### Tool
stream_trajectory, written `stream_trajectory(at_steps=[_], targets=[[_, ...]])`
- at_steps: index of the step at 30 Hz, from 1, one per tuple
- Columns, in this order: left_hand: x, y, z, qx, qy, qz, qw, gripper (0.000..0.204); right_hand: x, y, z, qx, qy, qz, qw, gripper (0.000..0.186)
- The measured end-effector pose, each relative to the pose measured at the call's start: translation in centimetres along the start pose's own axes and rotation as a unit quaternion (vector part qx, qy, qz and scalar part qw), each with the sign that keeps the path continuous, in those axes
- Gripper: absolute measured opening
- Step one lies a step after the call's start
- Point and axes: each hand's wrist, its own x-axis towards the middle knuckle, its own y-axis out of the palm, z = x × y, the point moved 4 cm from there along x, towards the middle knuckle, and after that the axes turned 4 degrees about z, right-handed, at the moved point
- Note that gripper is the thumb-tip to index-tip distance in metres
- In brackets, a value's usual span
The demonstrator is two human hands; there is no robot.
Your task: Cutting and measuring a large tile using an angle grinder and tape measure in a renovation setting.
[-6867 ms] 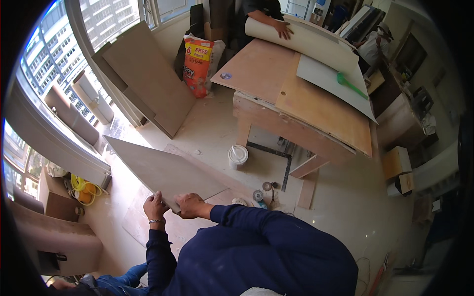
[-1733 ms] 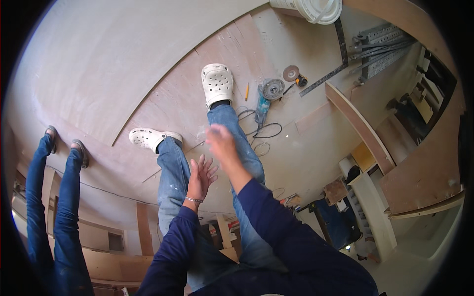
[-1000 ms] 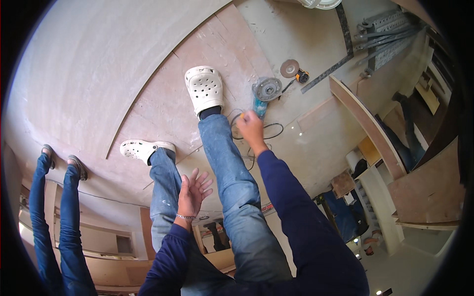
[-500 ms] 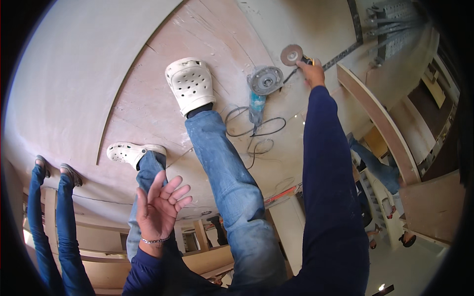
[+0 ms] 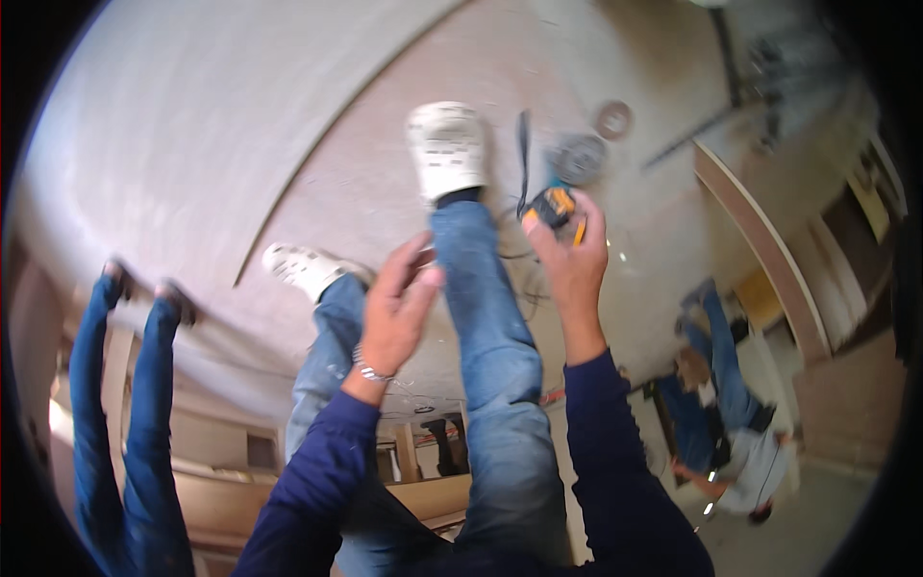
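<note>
My right hand [image 5: 574, 255] grips a black and yellow tape measure [image 5: 551, 208] with a dark strap hanging off it. A thin yellow stick [image 5: 580, 231], perhaps a pencil, also shows between its fingers. To the left, my left hand [image 5: 396, 313] holds nothing; its thumb and fingers are apart, somewhat blurred, in front of my shin. Beyond the tape measure an angle grinder [image 5: 579, 159] lies on the floor, its teal body mostly hidden by my right hand. A round brown abrasive disc [image 5: 613, 119] lies just past it.
My white clogs [image 5: 450, 149] stand on a dusty pinkish board. A large pale sheet [image 5: 212, 125] spreads at left, near another person's legs [image 5: 135, 404]. A curved wooden panel [image 5: 764, 245] stands at right. A person in a grey shirt [image 5: 755, 471] is at lower right.
My right hand has come back from beside the disc toward me with the tape measure. My left hand has risen and moved right, turning its palm inward. The view has shifted.
</note>
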Motion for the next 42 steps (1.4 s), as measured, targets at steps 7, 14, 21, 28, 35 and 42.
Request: stream_trajectory(at_steps=[7,14,21,28,35,42], targets=[[-0.9,-6.8,2.1,-0.108,0.026,-0.08,0.991,0.055,-7.6,15.2,3.8,-0.245,-0.233,0.146,0.93,0.061],[-4.5,-14.6,5.2,-0.024,0.05,-0.235,0.97,0.075,-14.0,21.1,5.2,-0.266,-0.241,0.359,0.862,0.056],[-6.4,-16.3,4.7,-0.191,-0.025,-0.163,0.968,0.077,-14.6,23.1,5.5,-0.044,0.102,0.383,0.917,0.034],[-7.3,-16.9,3.0,-0.06,0.043,-0.106,0.992,0.079,-16.5,22.6,6.5,-0.156,0.107,0.411,0.892,0.026],[-8.9,-17.7,0.5,-0.093,0.025,-0.015,0.995,0.077,-16.7,21.9,6.6,-0.015,0.117,0.431,0.895,0.032],[-9.2,-21.4,0.3,-0.001,0.016,-0.138,0.99,0.079,-15.7,27.7,6.8,-0.104,0.107,0.545,0.825,0.035]])
